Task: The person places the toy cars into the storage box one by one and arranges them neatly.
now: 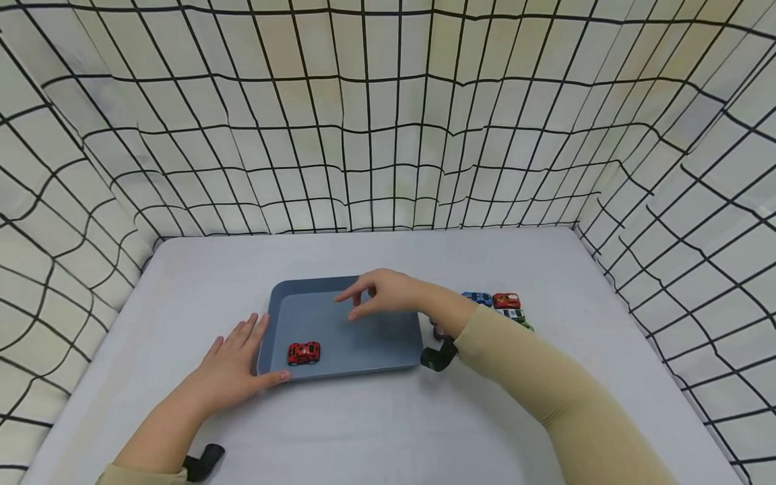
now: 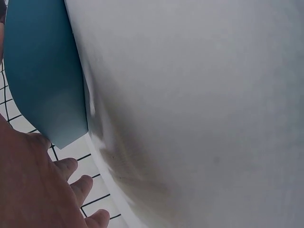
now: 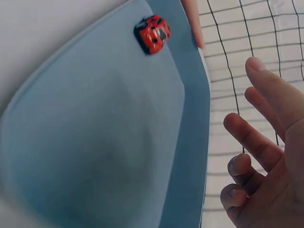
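Note:
A blue-grey tray lies on the white table, and a red toy car sits inside it at the near left corner. My left hand rests at the tray's left end, fingers spread, with the thumb across the near left corner of the rim. Above the middle of the tray hovers my right hand, its fingers loosely bent and nothing between them. The right wrist view also shows the red car in the tray and the right hand empty, thumb and fingers apart.
Several toy cars stand grouped right of the tray, among them a blue one, a red one and a white one; the right forearm partly hides the group. Black-grid netting encloses the table on the back and sides.

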Motion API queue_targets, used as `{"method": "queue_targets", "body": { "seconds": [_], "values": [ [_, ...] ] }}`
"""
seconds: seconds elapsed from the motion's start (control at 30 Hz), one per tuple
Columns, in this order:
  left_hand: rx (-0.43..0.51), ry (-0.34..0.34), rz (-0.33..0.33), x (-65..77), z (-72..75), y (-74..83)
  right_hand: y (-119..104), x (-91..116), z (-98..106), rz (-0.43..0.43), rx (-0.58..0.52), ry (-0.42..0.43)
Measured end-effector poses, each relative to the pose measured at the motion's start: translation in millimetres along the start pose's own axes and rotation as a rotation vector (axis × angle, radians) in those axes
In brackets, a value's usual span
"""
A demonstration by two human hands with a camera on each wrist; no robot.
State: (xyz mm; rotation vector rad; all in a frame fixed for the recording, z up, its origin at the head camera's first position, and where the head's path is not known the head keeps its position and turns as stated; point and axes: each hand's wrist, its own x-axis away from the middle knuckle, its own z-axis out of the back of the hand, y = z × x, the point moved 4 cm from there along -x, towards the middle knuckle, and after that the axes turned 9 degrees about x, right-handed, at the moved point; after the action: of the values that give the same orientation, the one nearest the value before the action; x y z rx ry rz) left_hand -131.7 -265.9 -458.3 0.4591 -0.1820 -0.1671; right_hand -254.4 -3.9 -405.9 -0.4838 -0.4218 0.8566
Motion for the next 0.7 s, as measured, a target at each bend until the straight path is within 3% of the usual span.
{"method": "queue_targets", "body": {
  "seconds": [0.37, 0.7],
  "values": [
    [0.001, -0.009, 0.007, 0.6, 1.6, 2.8, 43.8, 55.0, 21.7, -0.067, -0.018, 0.079],
    [-0.021, -0.010, 0.019, -0.8, 1.5, 2.8, 92.4, 99.3, 25.0, -0.196, -0.005, 0.021]
  ]
}}
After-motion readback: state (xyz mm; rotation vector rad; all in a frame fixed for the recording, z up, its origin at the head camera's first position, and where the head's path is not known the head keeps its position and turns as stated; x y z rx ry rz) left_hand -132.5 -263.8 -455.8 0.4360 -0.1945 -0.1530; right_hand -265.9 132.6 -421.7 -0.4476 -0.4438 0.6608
